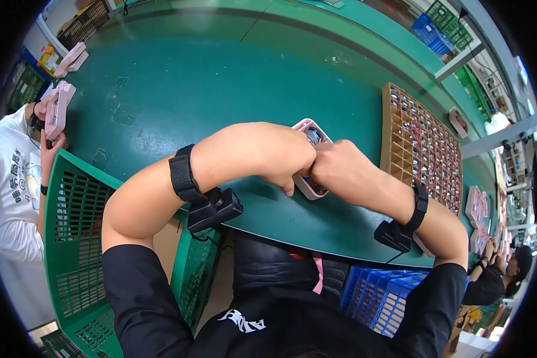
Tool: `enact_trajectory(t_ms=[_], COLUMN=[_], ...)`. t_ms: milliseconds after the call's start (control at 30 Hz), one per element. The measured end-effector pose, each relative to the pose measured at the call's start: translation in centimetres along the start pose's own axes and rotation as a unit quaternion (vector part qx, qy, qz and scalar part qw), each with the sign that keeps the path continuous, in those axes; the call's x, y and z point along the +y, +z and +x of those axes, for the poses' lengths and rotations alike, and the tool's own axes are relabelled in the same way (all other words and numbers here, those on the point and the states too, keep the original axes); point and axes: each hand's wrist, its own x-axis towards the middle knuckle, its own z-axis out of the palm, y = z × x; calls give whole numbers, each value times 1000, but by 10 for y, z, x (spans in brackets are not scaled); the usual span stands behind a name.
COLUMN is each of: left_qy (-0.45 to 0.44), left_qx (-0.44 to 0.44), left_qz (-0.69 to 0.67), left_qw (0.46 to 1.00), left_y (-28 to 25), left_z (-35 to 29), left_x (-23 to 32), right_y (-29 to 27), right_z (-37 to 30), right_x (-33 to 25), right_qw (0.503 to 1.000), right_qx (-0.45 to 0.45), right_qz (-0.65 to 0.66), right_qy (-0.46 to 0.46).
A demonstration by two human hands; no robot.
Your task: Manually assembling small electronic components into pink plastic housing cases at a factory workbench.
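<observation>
A pink plastic housing [305, 186] lies on the green table in front of me, tilted slightly, its open side up. A round metallic part [313, 136] sits inside its far end. My left hand [283, 156] reaches across the housing's middle with fingers curled inward and thumb pointing toward me. My right hand [335, 162] is closed in a fist-like grip over the housing's right side, meeting the left hand's fingertips. Whatever lies between the fingers is hidden by the hands. Both wrists wear black straps with small black devices.
A divided cardboard tray [401, 149] holding many small metallic parts stands at the right. A green plastic basket [80, 238] is at my left, blue crates [373, 292] below the table's right edge. At far left a co-worker handles another pink housing [58, 110]; more pink housings [477, 206] lie far right.
</observation>
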Motion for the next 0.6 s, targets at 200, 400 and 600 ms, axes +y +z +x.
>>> enact_trajectory(t_ms=[200,400,600], left_qy=[19,11,23], left_qx=[18,8,16], left_qz=[26,27,19], left_qw=[999,1000,999], left_y=[1,-2,0], left_z=[-5,-8,-10], left_x=[2,-1,-3], right_y=[2,-5,-5], right_z=[-15,-14,-10], right_x=[16,16,7], right_qw=[988,989,993], right_qx=[81,60,54], right_qz=[113,132,99], right_qy=[-61,-41,-26])
